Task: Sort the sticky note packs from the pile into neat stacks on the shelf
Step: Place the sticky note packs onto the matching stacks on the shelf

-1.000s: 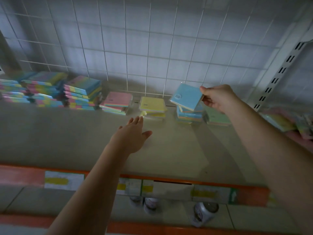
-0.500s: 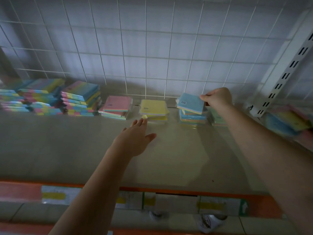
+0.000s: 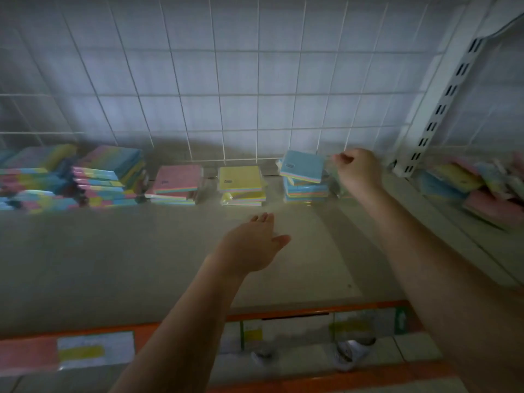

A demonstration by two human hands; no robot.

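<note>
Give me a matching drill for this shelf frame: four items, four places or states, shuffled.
Items:
1. pink-topped stack
2. yellow-topped stack
3. blue-topped pack
4. left hand

Places or states:
A. lying tilted on the blue stack, beside the right hand
B. open, fingers straight, above bare shelf
C. directly left of the yellow-topped stack
D. between the pink and blue stacks

Pairs: 1-C, 2-D, 3-A, 4-B

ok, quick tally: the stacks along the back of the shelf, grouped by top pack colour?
Rainbow-topped stacks, far left and next to it: at least 2; the frame edge cuts off any more
Pink-topped stack: 1
Yellow-topped stack: 1
Blue-topped stack: 1
Total: 5 visible. The unsorted pile at right is not counted.
</note>
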